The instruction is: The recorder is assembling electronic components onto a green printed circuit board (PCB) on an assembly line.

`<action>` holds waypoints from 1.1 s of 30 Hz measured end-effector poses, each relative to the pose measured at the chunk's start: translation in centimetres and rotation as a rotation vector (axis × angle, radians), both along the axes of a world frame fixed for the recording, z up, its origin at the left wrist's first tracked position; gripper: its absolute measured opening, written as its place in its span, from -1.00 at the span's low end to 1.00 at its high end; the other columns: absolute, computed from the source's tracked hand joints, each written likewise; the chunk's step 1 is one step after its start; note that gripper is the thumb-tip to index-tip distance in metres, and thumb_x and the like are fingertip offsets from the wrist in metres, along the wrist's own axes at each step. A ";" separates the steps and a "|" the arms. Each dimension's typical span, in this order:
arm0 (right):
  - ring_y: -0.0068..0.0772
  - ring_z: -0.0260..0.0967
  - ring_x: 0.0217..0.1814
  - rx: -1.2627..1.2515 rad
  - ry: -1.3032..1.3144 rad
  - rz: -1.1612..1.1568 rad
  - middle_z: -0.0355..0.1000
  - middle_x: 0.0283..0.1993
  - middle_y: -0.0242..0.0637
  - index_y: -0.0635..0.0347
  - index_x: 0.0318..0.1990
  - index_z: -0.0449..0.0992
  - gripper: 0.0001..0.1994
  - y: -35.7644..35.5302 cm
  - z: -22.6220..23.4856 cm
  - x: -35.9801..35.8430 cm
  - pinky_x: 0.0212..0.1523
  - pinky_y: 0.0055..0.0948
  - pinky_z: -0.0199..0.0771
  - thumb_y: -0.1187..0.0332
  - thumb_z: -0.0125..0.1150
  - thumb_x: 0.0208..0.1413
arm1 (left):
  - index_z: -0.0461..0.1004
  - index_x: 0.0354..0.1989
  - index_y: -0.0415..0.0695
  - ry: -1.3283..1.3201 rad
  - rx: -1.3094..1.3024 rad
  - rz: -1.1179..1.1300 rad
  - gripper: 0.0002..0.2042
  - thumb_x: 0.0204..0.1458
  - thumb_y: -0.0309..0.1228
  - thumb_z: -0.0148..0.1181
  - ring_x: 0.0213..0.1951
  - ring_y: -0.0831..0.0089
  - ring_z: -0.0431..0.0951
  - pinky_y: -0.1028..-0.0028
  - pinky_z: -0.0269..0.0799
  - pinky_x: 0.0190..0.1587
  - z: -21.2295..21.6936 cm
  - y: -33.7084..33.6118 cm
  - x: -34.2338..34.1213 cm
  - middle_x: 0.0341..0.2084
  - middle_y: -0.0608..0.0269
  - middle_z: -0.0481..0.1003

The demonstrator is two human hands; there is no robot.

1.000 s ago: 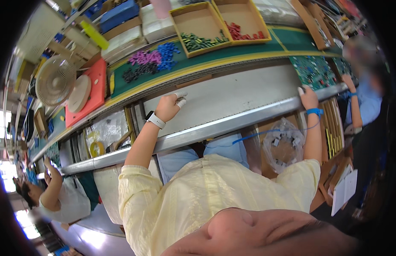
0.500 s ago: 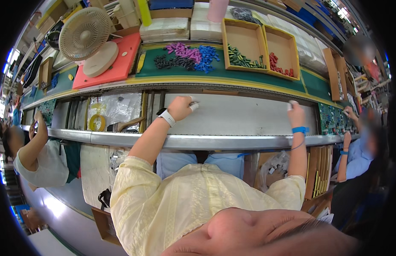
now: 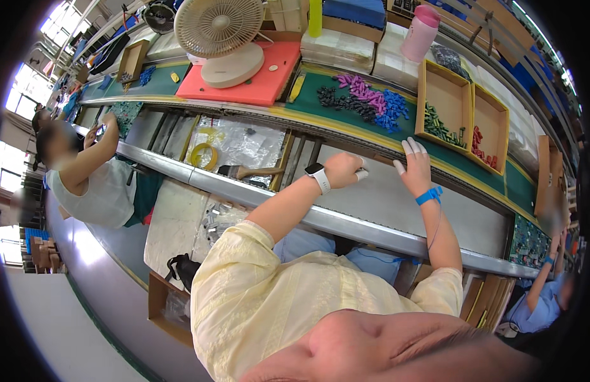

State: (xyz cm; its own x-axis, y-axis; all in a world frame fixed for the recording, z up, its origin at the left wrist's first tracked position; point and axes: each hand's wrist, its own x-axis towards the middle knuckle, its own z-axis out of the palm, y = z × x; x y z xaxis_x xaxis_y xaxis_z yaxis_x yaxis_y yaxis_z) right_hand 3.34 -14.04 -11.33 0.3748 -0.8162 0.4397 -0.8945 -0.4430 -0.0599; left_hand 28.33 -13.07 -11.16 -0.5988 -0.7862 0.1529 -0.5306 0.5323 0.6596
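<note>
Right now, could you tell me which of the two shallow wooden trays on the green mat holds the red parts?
The right-hand wooden tray holds the small red parts; the left wooden tray beside it holds dark green parts instead.
</note>
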 end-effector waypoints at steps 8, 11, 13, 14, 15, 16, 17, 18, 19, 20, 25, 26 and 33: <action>-0.01 0.15 0.10 -0.009 -0.047 0.030 0.24 0.10 -0.08 0.26 -0.01 0.35 -0.50 -0.8 0.1 -0.3 0.09 -0.16 0.17 0.31 0.27 -0.18 | 0.45 -0.17 -0.18 0.330 -0.186 0.129 -0.70 -0.12 -0.40 0.19 -0.08 0.08 0.39 0.27 0.30 -0.02 1.0 -1.1 0.5 -0.19 0.01 0.45; -0.01 0.16 0.09 -0.037 -0.063 0.051 0.26 0.08 -0.08 0.26 -0.04 0.36 -0.52 -0.9 -0.1 -0.4 0.08 -0.15 0.18 0.30 0.27 -0.18 | 0.46 -0.21 -0.20 0.394 -0.467 0.318 -0.73 -0.14 -0.43 0.21 -0.06 0.08 0.39 0.26 0.26 0.03 1.5 -5.3 1.2 -0.20 -0.01 0.45; -0.01 0.16 0.09 -0.019 -0.061 0.022 0.27 0.07 -0.08 0.25 -0.04 0.36 -0.52 -0.9 -0.1 -0.4 0.08 -0.15 0.19 0.29 0.26 -0.18 | 0.44 -0.17 -0.24 0.366 -0.402 0.403 -0.69 -0.13 -0.41 0.19 -0.04 0.00 0.36 0.22 0.24 0.04 1.8 -9.3 1.9 -0.16 -0.09 0.43; -0.02 0.16 0.09 -0.016 -0.071 0.024 0.27 0.07 -0.09 0.25 -0.04 0.37 -0.51 -0.9 -0.1 -0.4 0.08 -0.15 0.18 0.28 0.26 -0.18 | 0.44 -0.16 -0.26 0.284 -0.474 0.476 -0.68 -0.10 -0.37 0.15 -0.04 -0.03 0.36 0.20 0.23 0.04 1.2 -11.7 2.5 -0.16 -0.15 0.42; -0.02 0.16 0.09 -0.025 -0.074 0.009 0.27 0.07 -0.09 0.25 -0.04 0.37 -0.51 -0.8 -0.1 -0.4 0.08 -0.15 0.18 0.28 0.26 -0.18 | 0.44 -0.14 -0.25 0.211 -0.429 0.535 -0.66 -0.06 -0.31 0.11 -0.02 -0.01 0.34 0.19 0.21 0.06 0.9 -13.5 3.0 -0.15 -0.17 0.41; -0.03 0.16 0.09 -0.014 -0.073 0.009 0.27 0.06 -0.09 0.25 -0.04 0.37 -0.52 -0.7 0.1 -0.2 0.08 -0.15 0.18 0.27 0.25 -0.18 | 0.41 -0.09 -0.29 0.070 -0.371 0.589 -0.64 0.02 -0.28 0.02 0.03 0.00 0.31 0.23 0.17 0.11 0.0 -15.4 3.9 -0.08 -0.17 0.38; -0.03 0.16 0.09 -0.003 -0.070 0.001 0.27 0.06 -0.09 0.24 -0.04 0.37 -0.52 -0.6 0.1 -0.3 0.08 -0.15 0.18 0.27 0.25 -0.18 | 0.41 -0.10 -0.27 -0.039 -0.340 0.593 -0.64 0.03 -0.27 -0.02 0.04 0.00 0.30 0.22 0.16 0.12 -0.3 -16.8 4.1 -0.07 -0.18 0.37; -0.04 0.16 0.10 -0.006 -0.079 0.005 0.27 0.07 -0.10 0.23 -0.03 0.37 -0.52 -0.6 -0.1 -0.4 0.08 -0.15 0.18 0.26 0.25 -0.17 | 0.41 -0.09 -0.27 -0.110 -0.321 0.585 -0.65 0.03 -0.27 -0.03 0.05 -0.01 0.30 0.21 0.16 0.12 -0.6 -18.0 4.3 -0.06 -0.19 0.36; -0.04 0.16 0.10 -0.017 -0.083 -0.007 0.27 0.07 -0.10 0.23 -0.03 0.37 -0.52 -0.6 -0.2 -0.2 0.08 -0.15 0.18 0.26 0.25 -0.17 | 0.41 -0.09 -0.26 -0.168 -0.345 0.567 -0.65 0.04 -0.29 -0.04 0.04 0.00 0.31 0.22 0.17 0.11 -1.0 -19.1 4.8 -0.05 -0.18 0.36; -0.05 0.15 0.10 -0.005 -0.089 -0.002 0.26 0.07 -0.10 0.23 -0.03 0.37 -0.52 -0.5 -0.1 -0.2 0.08 -0.15 0.18 0.26 0.24 -0.17 | 0.41 -0.08 -0.26 -0.184 -0.330 0.553 -0.66 0.04 -0.31 -0.05 0.03 0.00 0.32 0.22 0.18 0.10 -1.1 -20.0 5.0 -0.05 -0.18 0.36; -0.07 0.15 0.10 0.007 -0.115 0.020 0.26 0.07 -0.11 0.22 -0.02 0.37 -0.51 -0.3 -0.3 -0.2 0.08 -0.16 0.18 0.26 0.25 -0.17 | 0.37 -0.01 -0.20 -0.317 -0.308 0.433 -0.65 0.07 -0.31 -0.08 0.07 0.06 0.30 0.24 0.20 0.11 -1.5 -22.4 4.7 0.00 -0.05 0.35; -0.07 0.14 0.11 -0.007 -0.133 0.030 0.25 0.07 -0.13 0.21 -0.02 0.36 -0.50 -0.3 -0.4 -0.4 0.09 -0.16 0.16 0.27 0.26 -0.18 | 0.37 -0.01 -0.20 -0.336 -0.263 0.425 -0.65 0.07 -0.31 -0.07 0.06 0.06 0.30 0.25 0.21 0.11 -1.3 -22.3 4.2 0.00 -0.05 0.35; -0.09 0.11 0.12 -0.011 -0.162 0.032 0.23 0.07 -0.14 0.21 -0.02 0.34 -0.51 -0.4 0.1 -0.4 0.09 -0.16 0.13 0.30 0.26 -0.17 | 0.44 -0.14 -0.19 -0.163 -0.259 0.566 -0.73 0.03 -0.32 -0.01 -0.09 0.04 0.40 0.22 0.28 0.00 -2.1 -21.1 3.3 -0.18 -0.11 0.43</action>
State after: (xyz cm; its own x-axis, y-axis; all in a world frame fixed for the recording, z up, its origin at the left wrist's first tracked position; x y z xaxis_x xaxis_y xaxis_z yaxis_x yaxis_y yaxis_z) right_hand 2.92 -14.39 -11.22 0.3236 -0.7998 0.5057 -0.8592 -0.4722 -0.1970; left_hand 31.63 -34.15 -13.26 -0.1334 -0.9371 0.3226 -0.8588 0.2718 0.4343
